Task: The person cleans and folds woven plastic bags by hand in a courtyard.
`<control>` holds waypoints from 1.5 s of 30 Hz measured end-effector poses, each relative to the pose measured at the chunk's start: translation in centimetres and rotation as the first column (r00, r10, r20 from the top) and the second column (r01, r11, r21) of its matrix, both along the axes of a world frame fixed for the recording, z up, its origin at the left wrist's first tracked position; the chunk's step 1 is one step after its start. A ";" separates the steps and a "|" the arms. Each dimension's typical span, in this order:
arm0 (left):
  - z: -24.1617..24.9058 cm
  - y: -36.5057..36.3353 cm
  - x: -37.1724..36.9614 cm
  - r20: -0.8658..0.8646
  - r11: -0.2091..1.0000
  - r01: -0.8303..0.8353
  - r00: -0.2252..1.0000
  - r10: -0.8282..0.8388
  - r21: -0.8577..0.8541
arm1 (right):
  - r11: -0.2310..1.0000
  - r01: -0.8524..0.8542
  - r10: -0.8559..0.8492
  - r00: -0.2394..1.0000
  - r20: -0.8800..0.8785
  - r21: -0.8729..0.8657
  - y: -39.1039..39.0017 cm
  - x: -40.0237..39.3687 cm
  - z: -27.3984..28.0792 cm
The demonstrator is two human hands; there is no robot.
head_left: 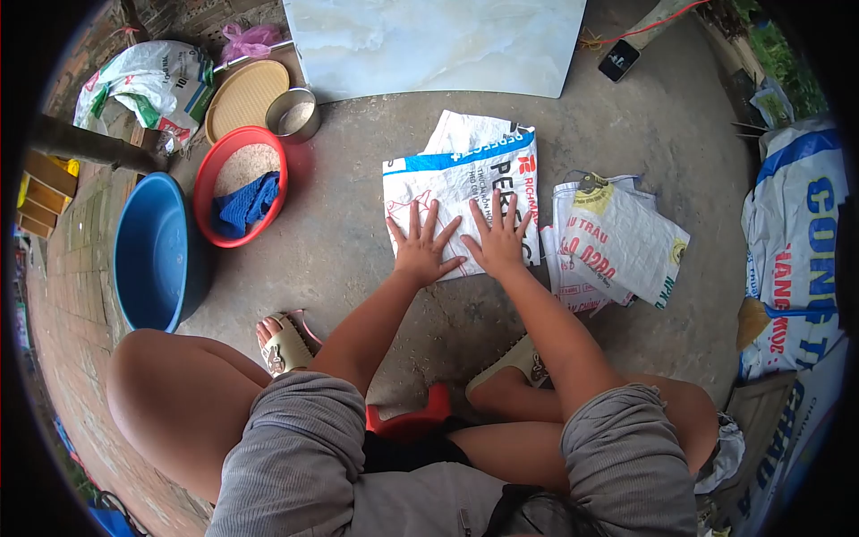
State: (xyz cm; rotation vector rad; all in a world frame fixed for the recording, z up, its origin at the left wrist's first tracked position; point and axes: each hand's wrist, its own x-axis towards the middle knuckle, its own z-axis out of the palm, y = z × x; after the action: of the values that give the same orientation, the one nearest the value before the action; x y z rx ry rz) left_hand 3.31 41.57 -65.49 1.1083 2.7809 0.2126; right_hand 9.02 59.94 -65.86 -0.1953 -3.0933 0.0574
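Observation:
A folded white woven feed sack (510, 154) with a blue stripe and black and red lettering lies on the concrete floor in front of me. My left hand (423, 248) rests flat on its lower part, fingers spread. Beside it my right hand (497, 240) also presses flat on the sack, fingers apart, the two thumbs nearly meeting. Just to the right, several more folded sacks (617, 234) with red print are stacked loosely, partly overlapping one another. What lies beneath my palms is hidden.
On the left stand a blue basin (148, 255) and a red basin (204, 183) holding grain and a blue cloth (246, 204). Behind them are a metal pot (293, 114) and a woven tray (234, 98). A marbled board (438, 49) lies ahead; full sacks (792, 242) stand right.

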 end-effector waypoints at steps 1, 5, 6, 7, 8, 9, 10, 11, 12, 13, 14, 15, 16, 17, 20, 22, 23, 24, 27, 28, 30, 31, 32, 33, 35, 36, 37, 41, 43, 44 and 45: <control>-0.1 0.1 0.0 0.011 1.000 0.003 1.000 -0.003 0.000 | 1.000 -0.005 0.005 1.000 0.002 -0.003 0.0 0.0 -0.2; -0.6 0.3 -0.1 -0.030 1.000 -0.009 1.000 0.008 -0.004 | 1.000 0.004 -0.004 0.999 0.048 -0.004 0.0 -0.6 -0.6; -0.7 0.4 -0.2 -0.037 1.000 -0.014 0.999 0.014 -0.004 | 1.000 -0.001 0.001 0.998 0.055 0.002 0.0 -0.8 -0.7; -0.8 0.4 -0.2 -0.045 1.000 -0.019 0.999 0.019 -0.003 | 1.000 0.001 -0.001 0.998 0.066 0.000 0.0 -0.8 -0.7; -0.8 0.5 -0.2 -0.035 1.000 -0.024 0.999 0.024 0.003 | 1.000 -0.002 0.002 0.997 0.076 -0.001 0.0 -0.9 -0.7; -0.9 0.6 -0.3 -0.027 1.000 -0.023 0.999 0.023 0.002 | 1.000 -0.006 0.006 0.996 0.084 -0.001 0.1 -1.0 -0.8; -1.0 0.6 -0.4 -0.018 1.000 -0.024 1.000 0.024 0.012 | 1.000 -0.005 0.005 0.995 0.101 0.002 0.1 -1.1 -0.9; -1.1 0.5 -0.4 -0.011 0.999 -0.024 1.000 0.024 0.021 | 1.000 -0.004 0.004 0.994 0.105 0.000 0.1 -1.2 -0.9; -1.1 0.5 -0.4 -0.010 1.000 -0.022 1.000 0.023 0.020 | 1.000 -0.007 0.006 0.993 0.119 0.005 0.2 -1.3 -0.9; -1.1 0.5 -0.4 -0.014 1.000 -0.023 1.000 0.023 0.020 | 1.000 -0.010 0.009 0.991 0.130 0.011 0.1 -1.4 -0.8; -1.1 0.5 -0.5 -0.020 0.999 -0.025 0.999 0.025 0.022 | 1.000 -0.011 0.010 0.992 0.126 0.011 0.1 -1.4 -0.7; -1.0 0.5 -0.5 -0.025 0.999 -0.028 0.999 0.029 0.023 | 1.000 -0.012 0.009 0.989 0.148 0.020 0.1 -1.4 -0.6; -0.9 0.5 -0.5 -0.026 1.000 -0.024 0.999 0.025 0.016 | 0.999 -0.017 0.012 0.986 0.168 0.030 0.2 -1.5 -0.5; -0.8 0.5 -0.5 -0.029 1.000 -0.023 0.999 0.023 0.010 | 0.999 -0.026 0.020 0.987 0.159 0.035 0.1 -1.6 -0.3; -0.8 0.4 -0.5 -0.001 1.000 -0.026 1.000 0.026 0.012 | 0.999 -0.016 0.006 0.979 0.205 0.044 0.0 -1.8 -0.1; 0.1 0.1 -0.4 0.047 0.997 -0.032 0.998 0.029 0.065 | 1.000 -0.003 -0.002 0.971 0.239 0.017 0.1 -1.9 0.5; -0.2 0.0 -0.5 0.033 0.997 -0.034 0.999 0.031 0.069 | 1.000 0.017 -0.013 0.959 0.284 -0.014 0.2 -1.9 1.0; -1.0 -0.3 -0.8 0.069 0.984 -0.083 0.995 0.073 0.157 | 1.000 0.014 -0.011 0.962 0.272 -0.010 0.3 -1.9 1.5; -0.6 -1.2 -0.3 0.125 0.873 -0.269 0.963 0.239 0.406 | 0.989 0.046 -0.008 0.967 0.256 -0.144 2.0 -1.2 2.1; -1.3 -1.5 0.0 0.186 0.738 -0.472 0.879 0.440 0.482 | 0.981 0.074 -0.058 0.994 0.093 -0.179 3.2 -0.7 0.8; -2.5 -1.7 0.0 0.305 0.471 -0.720 0.663 0.684 0.509 | 0.936 0.296 -0.298 0.954 0.017 -0.190 3.1 -0.2 2.4; -3.1 -1.9 -0.2 0.298 0.470 -0.717 0.664 0.686 0.515 | 0.919 0.374 -0.380 0.924 -0.028 -0.125 3.8 0.0 2.4; -3.3 -2.2 -0.5 0.416 0.387 -0.747 0.637 0.648 0.541 | 0.882 0.437 -0.438 0.898 0.034 -0.176 4.6 0.1 2.4; -3.6 -2.4 -0.8 0.528 0.302 -0.776 0.608 0.593 0.554 | 0.838 0.499 -0.490 0.866 0.099 -0.222 5.4 0.2 2.3; -1.7 -1.8 -0.9 0.714 0.176 -0.846 0.523 0.466 0.504 | 0.795 0.514 -0.498 0.856 0.137 -0.323 6.2 0.2 3.3; -0.5 -1.6 -1.0 0.861 0.064 -0.909 0.411 0.300 0.412 | 0.743 0.526 -0.498 0.847 0.183 -0.413 6.3 0.1 3.8; 0.7 -1.8 -1.3 0.857 0.067 -0.907 0.416 0.303 0.417 | 0.741 0.525 -0.499 0.848 0.180 -0.419 6.3 0.0 3.9; 4.7 -1.9 -2.8 0.984 0.148 -0.973 0.172 -0.044 0.176 | 0.601 0.630 -0.597 0.763 0.248 -0.492 6.9 -0.6 3.9; 5.9 -1.5 -3.6 0.961 0.188 -0.943 0.272 -0.042 0.275 | 0.548 0.640 -0.602 0.749 0.277 -0.539 7.5 -0.9 3.3; 6.8 -1.8 -4.3 0.963 0.216 -0.939 0.255 -0.092 0.269 | 0.553 0.603 -0.621 0.759 0.198 -0.575 7.5 -1.0 3.0; 7.7 -1.6 -4.9 0.933 0.162 -0.935 0.276 -0.230 0.317 | 0.551 0.602 -0.622 0.758 0.196 -0.577 7.7 -1.3 2.8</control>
State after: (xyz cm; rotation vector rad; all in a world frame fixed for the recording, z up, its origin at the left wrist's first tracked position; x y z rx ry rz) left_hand -1.54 39.98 -57.75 -0.2096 1.4976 2.0742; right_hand 7.68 67.65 -63.04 -1.2680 -2.6381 1.0262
